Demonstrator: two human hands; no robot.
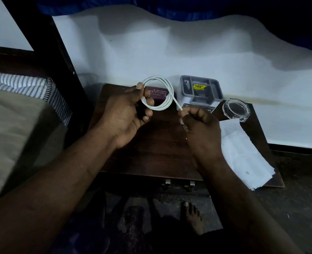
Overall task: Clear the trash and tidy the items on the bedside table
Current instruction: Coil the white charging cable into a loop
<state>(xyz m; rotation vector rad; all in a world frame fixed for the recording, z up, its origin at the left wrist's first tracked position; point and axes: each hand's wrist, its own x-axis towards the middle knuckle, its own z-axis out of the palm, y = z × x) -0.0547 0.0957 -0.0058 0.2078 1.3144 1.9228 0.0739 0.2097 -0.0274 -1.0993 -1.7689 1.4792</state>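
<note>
1. Grey organiser [201, 90] — a compartmented plastic caddy standing at the far edge of the bedside table [147, 147], right of centre; a yellow sticker [200, 86] lies in its middle compartment, and what else the compartments hold cannot be told.
2. Clear glass dish [236, 110] — a round, shallow vessel at the far right corner of the table, just beside the organiser; nothing can be made out inside it.
3. Maroon spectacle case [157, 94] — lettered "OPTICALS", lying at the far edge left of the organiser, partly hidden behind the fingers and the cable.
4. Left hand [125, 114] — raised above the table, palm turned inward, thumb and fingers closed on a coil of white cable [158, 92]; the coil is wound in several round turns, held upright in front of the case.
5. Right hand [199, 123] — curled into a loose fist above the table's centre, pinching the cable's free end, which runs straight and slanting down from the coil.
6. White tissue paper [243, 154] — a flat, creased sheet on the right edge, overhanging the near right corner.
</note>
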